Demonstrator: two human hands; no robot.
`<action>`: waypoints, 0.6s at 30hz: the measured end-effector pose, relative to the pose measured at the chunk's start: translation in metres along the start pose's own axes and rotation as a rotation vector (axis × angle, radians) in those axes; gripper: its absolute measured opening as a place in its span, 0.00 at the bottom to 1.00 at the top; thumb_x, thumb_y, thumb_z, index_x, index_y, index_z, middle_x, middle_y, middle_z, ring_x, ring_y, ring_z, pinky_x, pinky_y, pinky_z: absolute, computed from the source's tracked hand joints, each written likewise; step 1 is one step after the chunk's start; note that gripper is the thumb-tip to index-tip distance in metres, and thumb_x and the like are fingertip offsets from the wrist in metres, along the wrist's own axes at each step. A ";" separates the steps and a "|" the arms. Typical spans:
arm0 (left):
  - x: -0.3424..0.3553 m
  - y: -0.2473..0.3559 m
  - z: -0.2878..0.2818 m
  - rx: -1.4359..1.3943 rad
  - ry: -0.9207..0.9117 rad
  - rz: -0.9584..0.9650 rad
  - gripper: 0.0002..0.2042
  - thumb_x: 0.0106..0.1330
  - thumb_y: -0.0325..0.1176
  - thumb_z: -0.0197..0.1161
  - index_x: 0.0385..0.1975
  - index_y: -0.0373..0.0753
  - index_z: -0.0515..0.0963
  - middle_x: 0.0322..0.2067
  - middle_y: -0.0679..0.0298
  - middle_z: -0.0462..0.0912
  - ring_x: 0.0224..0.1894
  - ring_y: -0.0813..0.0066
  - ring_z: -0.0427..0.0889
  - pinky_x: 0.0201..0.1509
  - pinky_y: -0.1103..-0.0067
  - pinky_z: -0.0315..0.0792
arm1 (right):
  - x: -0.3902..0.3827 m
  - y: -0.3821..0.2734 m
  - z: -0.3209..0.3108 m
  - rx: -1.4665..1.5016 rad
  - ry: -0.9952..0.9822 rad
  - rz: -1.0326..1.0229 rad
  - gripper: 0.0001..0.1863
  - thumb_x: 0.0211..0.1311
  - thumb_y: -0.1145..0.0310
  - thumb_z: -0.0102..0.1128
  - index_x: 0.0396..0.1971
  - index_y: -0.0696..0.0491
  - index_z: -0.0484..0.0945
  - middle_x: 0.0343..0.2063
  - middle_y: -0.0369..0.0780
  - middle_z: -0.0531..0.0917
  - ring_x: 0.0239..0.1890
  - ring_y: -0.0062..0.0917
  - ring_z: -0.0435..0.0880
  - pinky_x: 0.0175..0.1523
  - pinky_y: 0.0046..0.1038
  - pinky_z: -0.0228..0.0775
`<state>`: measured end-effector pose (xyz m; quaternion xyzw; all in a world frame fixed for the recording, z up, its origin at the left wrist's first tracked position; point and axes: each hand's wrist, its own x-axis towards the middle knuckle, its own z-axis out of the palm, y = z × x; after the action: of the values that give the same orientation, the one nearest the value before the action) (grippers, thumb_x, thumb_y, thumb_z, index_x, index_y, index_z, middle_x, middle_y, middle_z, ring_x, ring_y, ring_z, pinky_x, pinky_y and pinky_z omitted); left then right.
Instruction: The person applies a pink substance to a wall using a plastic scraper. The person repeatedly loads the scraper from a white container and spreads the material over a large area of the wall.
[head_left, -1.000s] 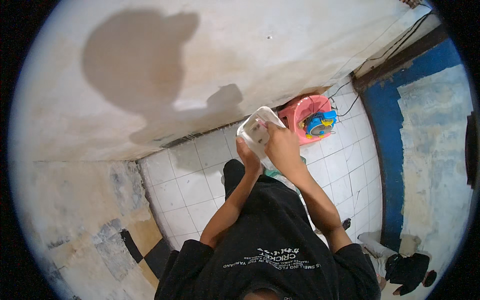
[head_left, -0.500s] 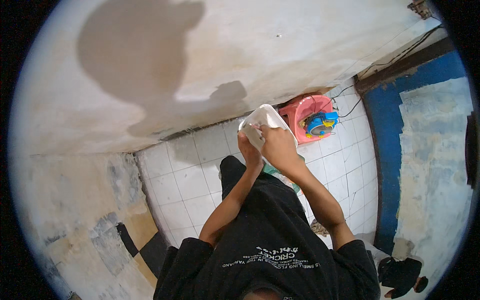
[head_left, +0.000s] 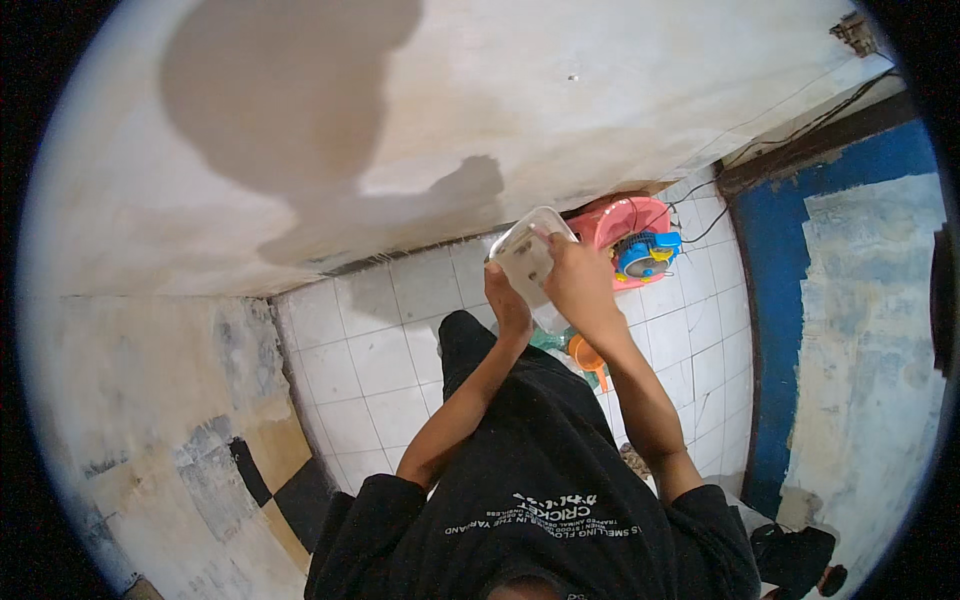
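Note:
My left hand (head_left: pixel 508 303) grips the left side of a white rectangular plastic container (head_left: pixel 518 242) with small dark bits visible in it. Over the container, my right hand (head_left: pixel 581 284) has its fingers closed around a small pale pink item (head_left: pixel 541 232), too small to name. Below the container, partly hidden by my hands, are an orange plastic dipper (head_left: pixel 587 356) and something green (head_left: pixel 548 338).
A pink plastic stool (head_left: pixel 600 218) by the wall holds a blue fan (head_left: pixel 648 255), with cables running rightward. A patched blue panel (head_left: pixel 770 390) borders the white tiled floor (head_left: pixel 365 360). Another person (head_left: pixel 790 550) is at the lower right.
Both hands and the container have shifted slightly up and right; my right hand has moved about inside the container. The orange dipper has come into view below them.

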<state>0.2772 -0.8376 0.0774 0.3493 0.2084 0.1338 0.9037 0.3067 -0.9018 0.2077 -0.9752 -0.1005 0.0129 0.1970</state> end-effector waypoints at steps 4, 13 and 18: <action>0.023 -0.024 -0.031 -0.118 -0.127 -0.081 0.23 0.72 0.51 0.37 0.49 0.39 0.69 0.41 0.63 0.75 0.42 0.75 0.76 0.45 0.78 0.71 | -0.015 -0.016 0.018 0.013 -0.084 -0.155 0.16 0.40 0.74 0.58 0.34 0.59 0.77 0.21 0.53 0.79 0.25 0.45 0.81 0.32 0.41 0.73; 0.006 0.011 0.006 -0.219 0.035 -0.164 0.27 0.71 0.56 0.33 0.51 0.38 0.68 0.43 0.63 0.75 0.44 0.71 0.75 0.50 0.75 0.70 | -0.043 -0.002 0.040 0.041 0.093 -0.155 0.14 0.47 0.73 0.56 0.38 0.56 0.77 0.25 0.48 0.81 0.27 0.43 0.81 0.32 0.41 0.73; 0.020 -0.004 -0.013 -0.220 -0.063 -0.143 0.37 0.64 0.68 0.31 0.61 0.42 0.58 0.51 0.62 0.70 0.51 0.66 0.71 0.57 0.69 0.65 | -0.039 -0.009 0.015 0.123 0.272 -0.132 0.19 0.46 0.74 0.55 0.42 0.56 0.77 0.26 0.48 0.81 0.27 0.42 0.81 0.31 0.40 0.73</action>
<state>0.2891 -0.8249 0.0601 0.2364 0.1882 0.0798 0.9499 0.2653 -0.8958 0.1964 -0.9454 -0.1357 -0.1260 0.2683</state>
